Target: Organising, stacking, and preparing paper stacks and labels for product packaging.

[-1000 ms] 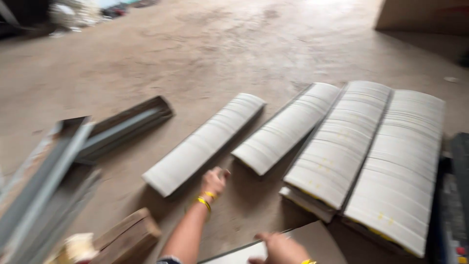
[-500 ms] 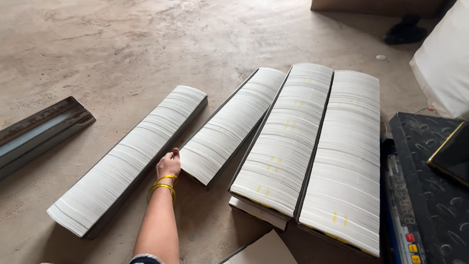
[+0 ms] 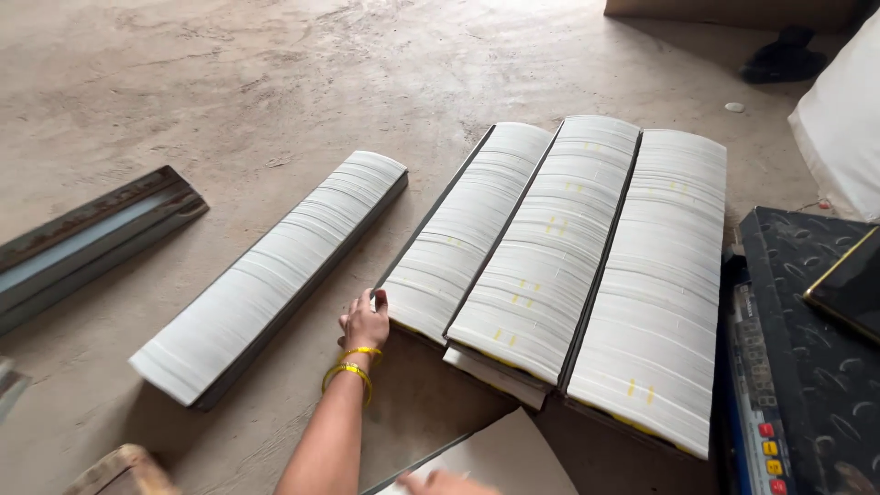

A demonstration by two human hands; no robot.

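Your left hand [image 3: 365, 321] rests at the near corner of the second paper stack [image 3: 463, 238]; fingers curl onto its edge, touching but not clenched around it. Your right hand [image 3: 449, 482] barely shows at the bottom edge, so I cannot tell what its grip is doing.

The stack lies on the concrete floor [image 3: 229, 73], long and narrow, domed on top, pressed against two more stacks [image 3: 596, 275] to its right. A separate stack [image 3: 275, 275] lies apart to the left.

Handling, as judged: dense sheet paper, likely heavy; loose sheets may fan or slide, and the stack may sag if lifted by one end. Hold low at the dark base under the paper, both ends supported.

Marks: small yellow tabs dot the right-hand stacks. A dark machine panel [image 3: 797, 367] with red and yellow buttons sits far right; a white sack [image 3: 843, 128] lies beyond it.
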